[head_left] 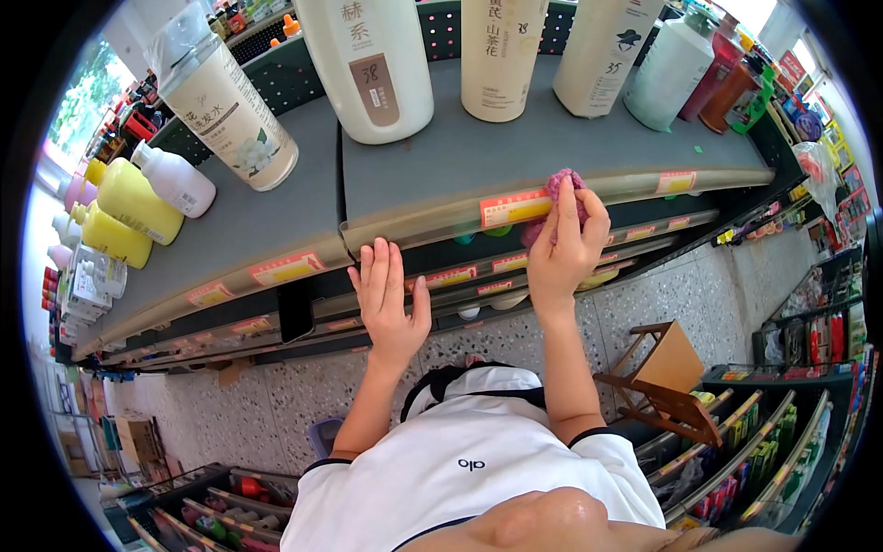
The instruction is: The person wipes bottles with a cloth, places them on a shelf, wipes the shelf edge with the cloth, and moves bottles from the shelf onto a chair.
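My right hand grips a crumpled pink cloth against the front edge of the shelf. Its fingers are closed over the cloth, and part of the cloth hangs below the edge. A clear price strip runs along that edge, and a red and yellow price label sits just left of the cloth. My left hand is open, fingers stretched out, with the fingertips at the strip near the joint between two shelf sections. Nothing is in it. The grey shelf top lies beyond both hands.
Large pump-type bottles stand on the shelf, among them a white bottle and a cream bottle. A clear-capped bottle is further left. A dark phone-like object hangs at the shelf front. A wooden stool stands behind on the right.
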The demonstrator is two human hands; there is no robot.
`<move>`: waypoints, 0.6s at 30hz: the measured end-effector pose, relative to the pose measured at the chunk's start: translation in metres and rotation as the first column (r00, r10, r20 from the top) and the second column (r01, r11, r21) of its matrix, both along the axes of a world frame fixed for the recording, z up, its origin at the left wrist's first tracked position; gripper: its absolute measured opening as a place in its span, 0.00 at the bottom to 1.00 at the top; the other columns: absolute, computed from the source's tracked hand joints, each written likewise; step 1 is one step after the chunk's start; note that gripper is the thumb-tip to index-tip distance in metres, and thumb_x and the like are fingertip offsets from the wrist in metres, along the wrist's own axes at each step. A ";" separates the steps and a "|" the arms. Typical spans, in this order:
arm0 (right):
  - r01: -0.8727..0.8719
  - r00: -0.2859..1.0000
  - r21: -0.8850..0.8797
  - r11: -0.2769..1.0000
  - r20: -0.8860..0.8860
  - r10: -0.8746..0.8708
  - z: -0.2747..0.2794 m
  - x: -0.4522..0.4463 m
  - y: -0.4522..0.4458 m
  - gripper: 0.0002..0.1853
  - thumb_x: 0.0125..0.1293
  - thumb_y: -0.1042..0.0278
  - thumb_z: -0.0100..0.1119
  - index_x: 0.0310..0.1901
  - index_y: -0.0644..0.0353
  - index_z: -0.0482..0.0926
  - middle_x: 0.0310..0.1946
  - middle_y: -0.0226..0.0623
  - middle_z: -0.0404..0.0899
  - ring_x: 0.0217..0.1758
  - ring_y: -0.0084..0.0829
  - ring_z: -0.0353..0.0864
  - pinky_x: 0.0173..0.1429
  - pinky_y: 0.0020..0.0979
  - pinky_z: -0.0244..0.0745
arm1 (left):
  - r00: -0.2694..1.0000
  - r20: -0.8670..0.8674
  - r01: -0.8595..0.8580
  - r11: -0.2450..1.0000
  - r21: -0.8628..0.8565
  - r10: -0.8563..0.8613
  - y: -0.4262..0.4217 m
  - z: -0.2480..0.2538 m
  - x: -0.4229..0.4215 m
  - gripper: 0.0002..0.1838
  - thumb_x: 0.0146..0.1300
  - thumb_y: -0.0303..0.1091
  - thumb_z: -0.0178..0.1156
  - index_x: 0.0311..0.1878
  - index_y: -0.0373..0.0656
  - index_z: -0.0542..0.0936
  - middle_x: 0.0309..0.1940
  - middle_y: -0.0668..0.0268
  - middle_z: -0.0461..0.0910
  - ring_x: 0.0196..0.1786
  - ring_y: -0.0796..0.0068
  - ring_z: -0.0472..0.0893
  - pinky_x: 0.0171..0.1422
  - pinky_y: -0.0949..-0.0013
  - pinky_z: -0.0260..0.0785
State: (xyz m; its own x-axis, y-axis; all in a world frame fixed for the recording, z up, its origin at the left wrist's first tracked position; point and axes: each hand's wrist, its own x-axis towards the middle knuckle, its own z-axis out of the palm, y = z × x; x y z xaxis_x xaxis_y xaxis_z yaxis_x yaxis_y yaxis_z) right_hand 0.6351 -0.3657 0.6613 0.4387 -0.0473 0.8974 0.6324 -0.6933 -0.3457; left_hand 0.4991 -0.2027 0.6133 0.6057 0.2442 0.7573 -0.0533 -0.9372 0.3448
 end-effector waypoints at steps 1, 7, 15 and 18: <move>-0.010 1.000 0.009 1.000 -0.010 0.011 -0.001 -0.002 0.002 0.20 0.58 0.82 0.61 0.54 0.63 0.81 0.46 0.40 0.76 0.44 0.41 0.75 0.45 0.37 0.73 | 1.000 0.001 0.002 1.000 -0.005 -0.002 0.000 0.000 0.000 0.32 0.59 0.25 0.61 0.68 0.31 0.68 0.72 0.51 0.62 0.78 0.55 0.55 0.80 0.50 0.38; -0.086 0.996 0.022 0.996 -0.033 0.087 -0.006 -0.023 0.021 0.22 0.54 0.84 0.60 0.54 0.65 0.81 0.44 0.42 0.76 0.42 0.42 0.76 0.43 0.36 0.74 | 1.000 0.009 -0.007 1.000 -0.030 0.007 -0.001 -0.003 0.002 0.32 0.58 0.27 0.62 0.67 0.33 0.70 0.72 0.52 0.64 0.78 0.55 0.56 0.80 0.50 0.37; -0.302 0.953 0.036 0.953 0.003 0.302 -0.023 -0.054 0.061 0.26 0.46 0.79 0.62 0.53 0.64 0.80 0.44 0.38 0.74 0.37 0.36 0.77 0.37 0.33 0.75 | 1.000 -0.005 -0.019 1.000 -0.016 0.019 0.000 -0.005 0.003 0.32 0.59 0.26 0.62 0.68 0.33 0.69 0.71 0.50 0.64 0.77 0.54 0.56 0.80 0.51 0.36; -0.324 0.946 0.036 0.946 0.029 0.323 -0.032 -0.053 0.065 0.25 0.47 0.78 0.61 0.53 0.64 0.80 0.44 0.39 0.74 0.40 0.38 0.78 0.40 0.34 0.76 | 1.000 0.001 -0.025 0.999 0.036 0.025 0.003 -0.007 0.003 0.31 0.59 0.25 0.62 0.68 0.33 0.69 0.71 0.50 0.63 0.77 0.54 0.56 0.80 0.50 0.36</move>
